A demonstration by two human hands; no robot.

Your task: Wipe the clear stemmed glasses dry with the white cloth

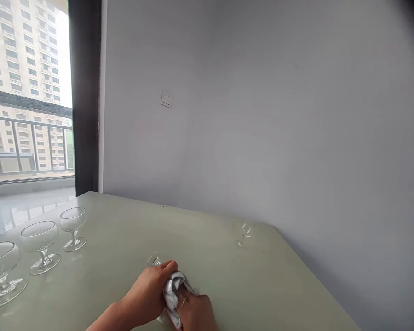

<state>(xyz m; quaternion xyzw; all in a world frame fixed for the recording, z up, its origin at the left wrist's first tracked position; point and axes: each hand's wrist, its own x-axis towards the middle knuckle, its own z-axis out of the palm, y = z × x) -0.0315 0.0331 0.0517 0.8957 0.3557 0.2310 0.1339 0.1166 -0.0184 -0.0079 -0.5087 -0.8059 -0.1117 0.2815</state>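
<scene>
My left hand (151,290) is closed round a clear stemmed glass (155,259), mostly hidden by the fingers; a bit of clear glass shows beyond the knuckles. Bunched against that glass is a white-grey cloth (171,299). The fingers of my right hand (197,313) press into the cloth, which seems to go into the bowl, though the hands cover much of it. Both hands meet low over the pale green tabletop (124,230), near the bottom of the view.
Along the left stand three clear stemmed glasses: a near one (2,276), a middle one (43,248) and a far one (73,227). Another small clear glass (246,228) is near the back right edge. Grey walls (262,115) border the table's back; a window (27,92) is at left.
</scene>
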